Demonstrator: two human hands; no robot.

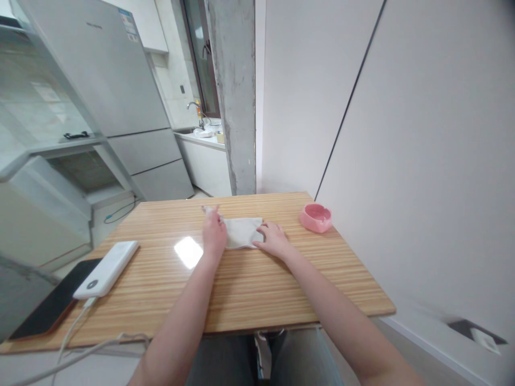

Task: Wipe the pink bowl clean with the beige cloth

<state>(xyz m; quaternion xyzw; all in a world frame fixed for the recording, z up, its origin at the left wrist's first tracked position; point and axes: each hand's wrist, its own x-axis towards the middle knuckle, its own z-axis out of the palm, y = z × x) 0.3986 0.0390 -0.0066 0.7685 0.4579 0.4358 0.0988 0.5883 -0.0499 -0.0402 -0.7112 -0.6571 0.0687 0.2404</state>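
A pale grey-white folded cloth lies flat near the far middle of the wooden table. My left hand is closed over its left end, and a small corner pokes out beyond the fingers. Part of that end is hidden under the hand. At the opposite side, my right hand rests on the cloth's right edge. Its thumb and fingers are curved and spread apart, with the fingertips touching the fabric.
A pink ashtray stands near the table's right edge. On the left lie a white power bank with a cable and a dark flat phone-like slab. A white wall borders the right side.
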